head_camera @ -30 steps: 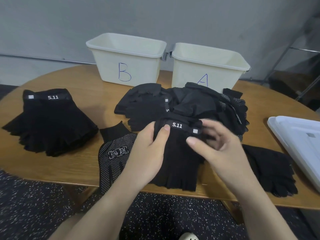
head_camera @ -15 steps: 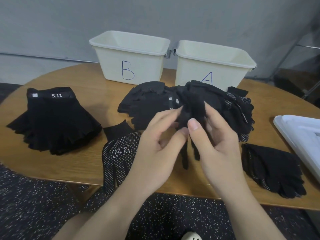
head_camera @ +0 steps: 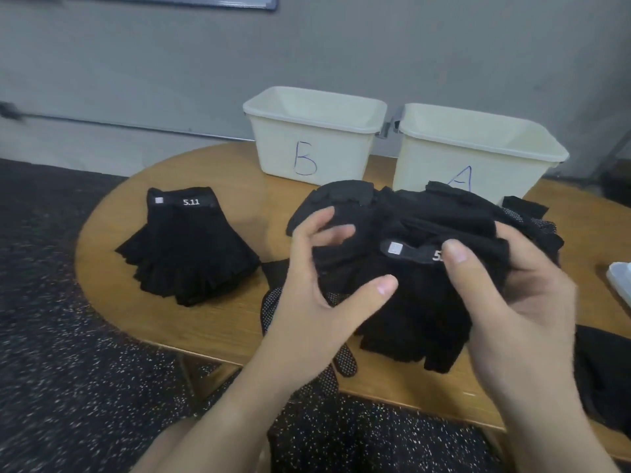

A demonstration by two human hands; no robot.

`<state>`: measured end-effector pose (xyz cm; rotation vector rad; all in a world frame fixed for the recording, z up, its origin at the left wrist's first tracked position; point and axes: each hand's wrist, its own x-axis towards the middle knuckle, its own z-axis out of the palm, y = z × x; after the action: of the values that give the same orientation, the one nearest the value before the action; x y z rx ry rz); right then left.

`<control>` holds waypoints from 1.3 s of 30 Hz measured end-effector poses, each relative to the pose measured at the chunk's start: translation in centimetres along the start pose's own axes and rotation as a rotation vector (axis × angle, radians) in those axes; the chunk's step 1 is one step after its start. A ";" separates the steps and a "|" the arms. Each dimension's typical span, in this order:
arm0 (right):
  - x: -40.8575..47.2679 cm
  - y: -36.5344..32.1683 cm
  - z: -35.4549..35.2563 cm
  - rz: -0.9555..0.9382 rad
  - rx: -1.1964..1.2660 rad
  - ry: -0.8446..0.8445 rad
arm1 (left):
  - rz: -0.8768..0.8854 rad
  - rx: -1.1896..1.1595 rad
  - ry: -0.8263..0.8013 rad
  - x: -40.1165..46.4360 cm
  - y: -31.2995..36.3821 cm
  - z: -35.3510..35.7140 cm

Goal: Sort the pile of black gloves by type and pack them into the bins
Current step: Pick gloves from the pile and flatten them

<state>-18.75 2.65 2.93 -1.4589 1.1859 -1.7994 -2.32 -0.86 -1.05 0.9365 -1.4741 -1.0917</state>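
Two cream bins stand at the back of the round wooden surface [head_camera: 218, 322], and neither shows any gloves inside from this angle. Farthest left lies a neat stack of fingerless gloves [head_camera: 187, 247], its cuff band marked 5.11, well apart from the rest. Bin B [head_camera: 312, 134] sits behind and to the right of it. In front of that, the left hand [head_camera: 317, 302] hovers with fingers spread and loose, gripping nothing, just beside the fingerless glove [head_camera: 409, 302] that the right hand [head_camera: 512, 302] holds up by its cuff, thumb pinched over the same 5.11 label. Under it a dotted-palm glove [head_camera: 273, 302] peeks out at the surface edge. Behind is the unsorted pile [head_camera: 392, 209], then bin A [head_camera: 478, 145] at the right. The glove looks like soft black knit, limp and light, hanging in folds; I'd say the stiffer cuff band is the sensible place to grip, since the short finger stubs flop and would snag on neighbouring gloves.
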 end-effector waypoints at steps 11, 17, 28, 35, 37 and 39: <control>0.9 0.9 8.5 0.116 0.054 -0.085 | -0.029 -0.098 0.319 -1.5 1.4 -7.2; 3.3 1.7 14.9 0.076 -0.027 -0.192 | -0.023 -0.131 0.374 -2.4 1.2 -10.4; 6.9 5.5 24.5 0.370 -0.036 -0.449 | -0.049 0.126 0.578 -1.5 -1.6 -17.9; 8.3 8.2 26.0 0.432 -0.187 -0.582 | -0.192 0.165 0.570 -0.4 -3.7 -19.6; 8.5 8.5 26.1 0.435 -0.215 -0.595 | -0.218 0.220 0.584 -0.3 -4.4 -19.9; 8.5 8.6 26.1 0.433 -0.234 -0.600 | -0.216 0.297 0.598 -0.3 -4.7 -20.0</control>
<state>2.82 -16.30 0.33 -1.5621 1.2805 -0.8694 17.50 -4.98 -4.49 1.5070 -1.0612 -0.6550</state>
